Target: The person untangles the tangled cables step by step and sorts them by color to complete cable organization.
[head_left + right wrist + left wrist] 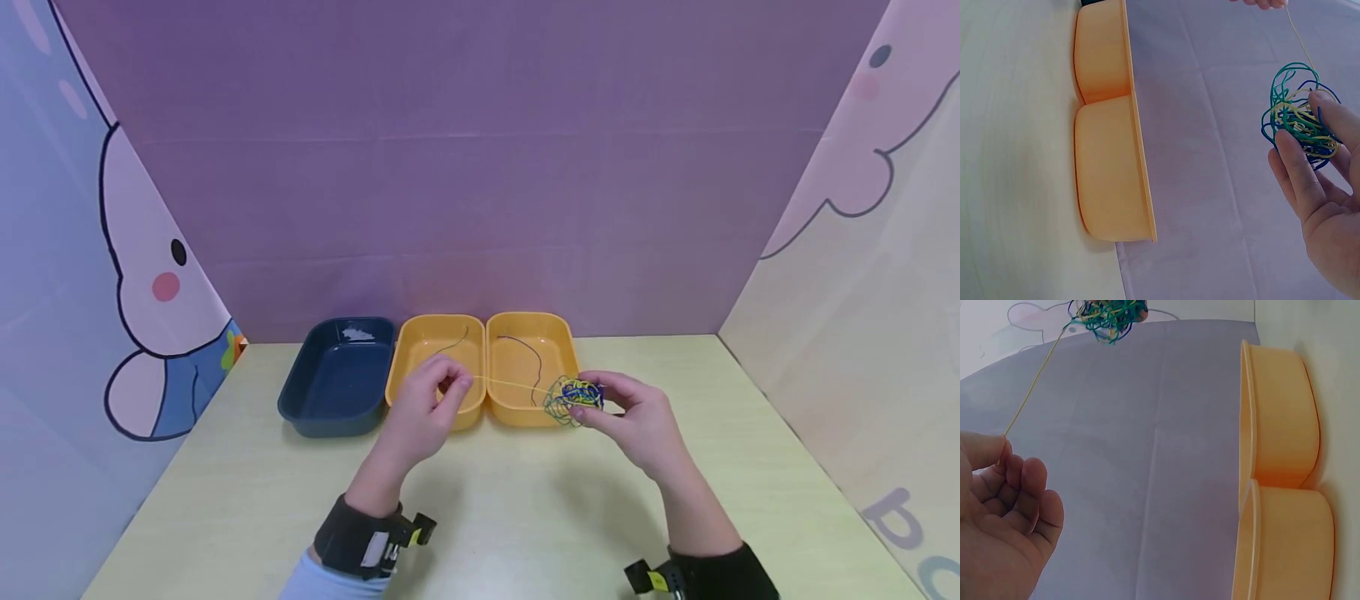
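Note:
A tangled bundle of blue, green and yellow strings (573, 395) is gripped between the thumb and fingers of my right hand (633, 417). In the right wrist view the bundle (1300, 122) has loose green and blue loops sticking out. My left hand (431, 404) pinches the end of a single yellow string (513, 383) between thumb and forefinger. That string (1035, 381) runs taut from the left fingertips to the bundle in the left wrist view. Both hands are held above the table, in front of the bins.
Two yellow bins (517, 321) stand side by side at the back, each with a thin dark string (538, 367) in it. To their left sits a dark blue bin (337, 425). A purple cloth wall (480, 167) rises behind the pale table (510, 517).

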{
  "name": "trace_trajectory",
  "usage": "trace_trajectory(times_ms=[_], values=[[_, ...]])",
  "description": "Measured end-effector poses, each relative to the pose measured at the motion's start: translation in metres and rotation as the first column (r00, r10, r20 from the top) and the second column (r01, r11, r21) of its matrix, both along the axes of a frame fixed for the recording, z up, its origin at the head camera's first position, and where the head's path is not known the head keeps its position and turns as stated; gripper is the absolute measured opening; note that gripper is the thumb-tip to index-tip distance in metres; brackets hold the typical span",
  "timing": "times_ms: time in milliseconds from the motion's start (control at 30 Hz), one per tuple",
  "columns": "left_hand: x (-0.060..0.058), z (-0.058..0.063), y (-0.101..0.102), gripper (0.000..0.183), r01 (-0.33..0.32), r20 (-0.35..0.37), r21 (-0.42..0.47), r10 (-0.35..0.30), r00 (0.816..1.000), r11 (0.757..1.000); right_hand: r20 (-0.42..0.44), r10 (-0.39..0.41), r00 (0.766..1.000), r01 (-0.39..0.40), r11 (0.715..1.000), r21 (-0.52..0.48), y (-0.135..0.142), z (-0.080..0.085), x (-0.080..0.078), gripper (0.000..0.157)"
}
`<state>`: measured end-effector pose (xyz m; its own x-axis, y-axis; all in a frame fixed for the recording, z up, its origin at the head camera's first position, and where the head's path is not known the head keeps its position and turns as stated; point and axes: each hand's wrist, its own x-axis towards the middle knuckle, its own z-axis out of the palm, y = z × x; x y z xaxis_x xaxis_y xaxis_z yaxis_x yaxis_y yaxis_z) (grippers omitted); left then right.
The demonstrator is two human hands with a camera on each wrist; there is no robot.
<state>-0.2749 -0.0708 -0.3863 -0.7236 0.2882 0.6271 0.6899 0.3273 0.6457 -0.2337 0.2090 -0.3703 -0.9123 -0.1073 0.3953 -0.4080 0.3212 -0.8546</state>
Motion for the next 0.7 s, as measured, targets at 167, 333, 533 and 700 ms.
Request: trace_trajectory(times_ms=[167, 333, 533, 700], values=[[-0.001, -0.001, -0.003, 0.005, -0.018, -0.03, 0.006, 0.019, 0.999, 1.0, -0.013, -0.013, 1.0, 0.013, 1.0, 0.007, 0.0, 0.002, 0.001, 0.038], [-0.001, 0.0, -0.004, 0.005, -0.04, -0.094, 0.028, 0.042, 0.995, 0.999, -0.044, -0.041, 0.998, 0.043, 0.998, 0.042, 0.002, 0.003, 0.001, 0.038], [-0.002, 0.002, -0.008, 0.006, -0.059, -0.129, 0.052, 0.066, 0.99, 0.997, -0.057, -0.05, 0.997, 0.053, 0.997, 0.056, 0.004, 0.004, 0.002, 0.039], [-0.005, 0.002, -0.013, 0.007, -0.094, -0.152, 0.068, 0.103, 0.983, 0.993, -0.079, -0.059, 0.995, 0.063, 0.997, 0.047, 0.008, 0.004, 0.0, 0.038]])
